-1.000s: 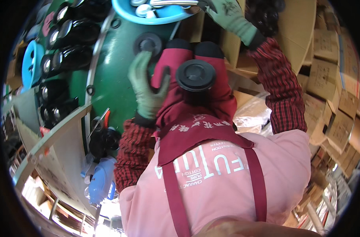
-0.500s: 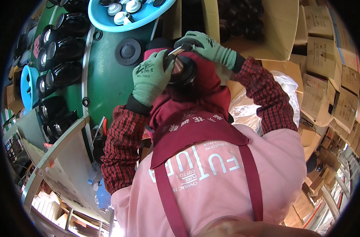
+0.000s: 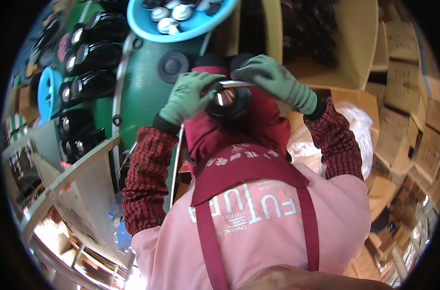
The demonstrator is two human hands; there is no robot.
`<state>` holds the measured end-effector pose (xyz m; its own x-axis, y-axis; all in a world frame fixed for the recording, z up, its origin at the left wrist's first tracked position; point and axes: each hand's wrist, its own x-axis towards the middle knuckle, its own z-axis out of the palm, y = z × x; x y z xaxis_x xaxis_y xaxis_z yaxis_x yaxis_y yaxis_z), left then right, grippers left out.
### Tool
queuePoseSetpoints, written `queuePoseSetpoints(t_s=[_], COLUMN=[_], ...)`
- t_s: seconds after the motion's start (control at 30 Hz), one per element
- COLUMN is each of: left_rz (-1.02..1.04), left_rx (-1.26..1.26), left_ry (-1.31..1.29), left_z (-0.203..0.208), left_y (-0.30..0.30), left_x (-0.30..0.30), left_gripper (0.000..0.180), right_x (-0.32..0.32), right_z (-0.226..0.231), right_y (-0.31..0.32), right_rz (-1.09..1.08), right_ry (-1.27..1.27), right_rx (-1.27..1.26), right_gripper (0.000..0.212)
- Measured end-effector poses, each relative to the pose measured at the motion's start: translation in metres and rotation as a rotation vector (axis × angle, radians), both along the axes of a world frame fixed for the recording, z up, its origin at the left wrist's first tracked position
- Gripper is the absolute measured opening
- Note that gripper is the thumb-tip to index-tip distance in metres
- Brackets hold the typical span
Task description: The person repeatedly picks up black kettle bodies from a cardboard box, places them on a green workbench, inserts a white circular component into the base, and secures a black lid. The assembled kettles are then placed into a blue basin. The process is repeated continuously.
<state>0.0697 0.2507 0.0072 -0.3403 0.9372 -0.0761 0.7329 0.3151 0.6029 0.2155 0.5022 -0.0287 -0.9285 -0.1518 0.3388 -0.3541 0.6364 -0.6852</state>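
A black rounded vessel (image 3: pixel 227 112) with a shiny copper-coloured part (image 3: pixel 225 96) in its top sits in my lap, against the dark red apron. Across the top lies a silver strip (image 3: pixel 237 83) joined to a black rounded piece. My left hand (image 3: pixel 191 95), in a green glove, closes around the strip's left end, with its thumb near the vessel's rim. My right hand (image 3: pixel 280 84), gloved alike, grips the black rounded piece (image 3: pixel 251 72) at the other end. The fingers partly hide how the strip meets the vessel.
A blue basin (image 3: pixel 181 36) of white and black round parts stands on the green worktop (image 3: pixel 145 92). Nearby lie a black disc (image 3: pixel 173 66) and small rings. Several black vessels (image 3: pixel 99 55) line the left side. An open cardboard box (image 3: pixel 348 63) stands at right, beside clear plastic wrapping (image 3: pixel 353 128).
The silver strip has swung from a slant to nearly level across the vessel's top. My right hand has come lower and my wrists have turned. The whole view has shifted a little.
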Motion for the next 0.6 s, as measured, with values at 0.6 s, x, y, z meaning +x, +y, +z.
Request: queuePoseSetpoints(t_s=[0.6], left_rz=[0.817], left_rx=[0.466], left_ry=[-0.354], left_z=[-0.114], left_y=[0.129], left_x=[0.000], left_gripper=[0.045], right_x=[-0.029], right_z=[0.036], right_y=[-0.134], right_rz=[0.329], right_ry=[0.226], right_rx=[0.035], right_gripper=[0.035])
